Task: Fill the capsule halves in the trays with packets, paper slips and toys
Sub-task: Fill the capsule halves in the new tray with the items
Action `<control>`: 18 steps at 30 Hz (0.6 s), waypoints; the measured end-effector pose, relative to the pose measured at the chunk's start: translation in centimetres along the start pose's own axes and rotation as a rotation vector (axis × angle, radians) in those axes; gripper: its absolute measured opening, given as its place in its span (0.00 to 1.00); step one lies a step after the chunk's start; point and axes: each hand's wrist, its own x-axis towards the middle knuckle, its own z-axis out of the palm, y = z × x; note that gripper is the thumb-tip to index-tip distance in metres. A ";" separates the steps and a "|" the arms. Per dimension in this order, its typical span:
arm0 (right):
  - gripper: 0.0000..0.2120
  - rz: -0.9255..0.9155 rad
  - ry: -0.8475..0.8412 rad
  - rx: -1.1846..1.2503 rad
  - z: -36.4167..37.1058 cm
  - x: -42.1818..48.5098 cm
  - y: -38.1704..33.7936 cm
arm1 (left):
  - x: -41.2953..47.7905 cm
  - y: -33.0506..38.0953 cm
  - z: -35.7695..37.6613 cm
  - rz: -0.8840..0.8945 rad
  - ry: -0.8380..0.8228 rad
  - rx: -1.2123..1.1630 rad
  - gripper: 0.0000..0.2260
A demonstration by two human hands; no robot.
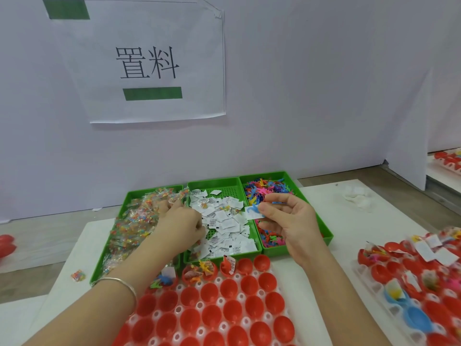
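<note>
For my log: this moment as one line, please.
left hand: at packets; right hand: pinches paper slip, blue toy; front tray: mostly empty

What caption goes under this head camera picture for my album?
Left hand reaches into green bins; right hand pinches a slip and blue toy.

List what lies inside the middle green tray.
The middle green tray holds white paper slips on a perforated floor. The left hand hides its left side.
</note>
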 end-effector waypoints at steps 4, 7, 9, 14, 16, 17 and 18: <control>0.11 -0.002 0.005 0.000 0.1 0.0 0.0 | -0.2 -0.5 0.3 -0.018 0.062 -0.066 0.10; 0.11 0.000 0.002 -0.004 0.2 -0.1 0.0 | -0.2 -0.7 0.6 0.027 0.156 -0.135 0.09; 0.11 0.000 0.003 -0.006 0.2 -0.1 0.0 | -0.1 -0.8 0.7 0.106 0.105 -0.180 0.08; 0.10 0.005 0.006 0.003 0.2 -0.2 -0.1 | 0.3 -0.1 0.4 0.150 -0.051 -0.090 0.07; 0.10 0.004 0.002 0.009 0.2 -0.2 -0.1 | 0.4 -0.3 0.3 0.139 -0.036 -0.148 0.07; 0.10 0.003 0.001 0.009 0.2 -0.2 -0.1 | 0.3 -0.5 0.4 0.135 -0.015 -0.209 0.08; 0.10 0.002 0.001 0.009 0.2 -0.2 -0.1 | 0.3 -0.6 0.4 0.123 0.025 -0.290 0.08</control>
